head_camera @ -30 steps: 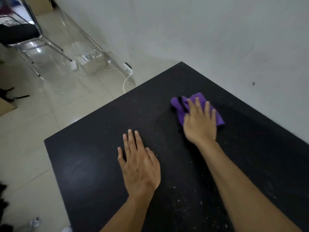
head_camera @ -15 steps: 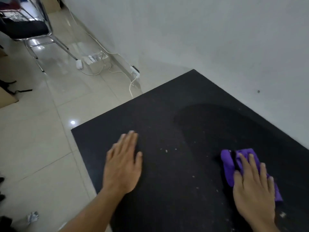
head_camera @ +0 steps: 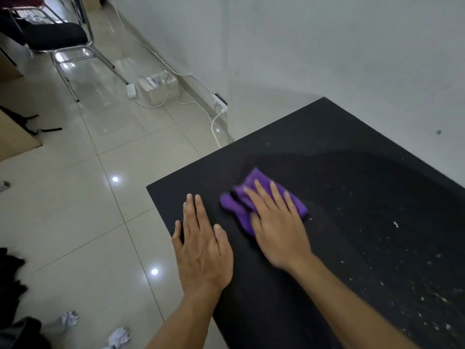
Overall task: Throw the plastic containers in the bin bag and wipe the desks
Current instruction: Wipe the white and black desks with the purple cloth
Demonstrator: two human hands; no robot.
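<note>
i'm pressing the cloth (head_camera: 254, 197) flat on the desk (head_camera: 352, 197) with right hand (head_camera: 279, 233), fingers straight; left hand (head_camera: 202, 248) is lying flat beside the cloth, holding nothing.

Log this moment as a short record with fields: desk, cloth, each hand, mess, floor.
desk: black desk, a darker wiped streak across its far part
cloth: purple cloth, bunched, lying near the left edge
right hand: right hand, fingers straight, presses down on the cloth
left hand: left hand, flat on the surface beside the cloth, holding nothing
mess: white crumbs scattered over the right side
floor: crumpled paper on the tiles
</note>
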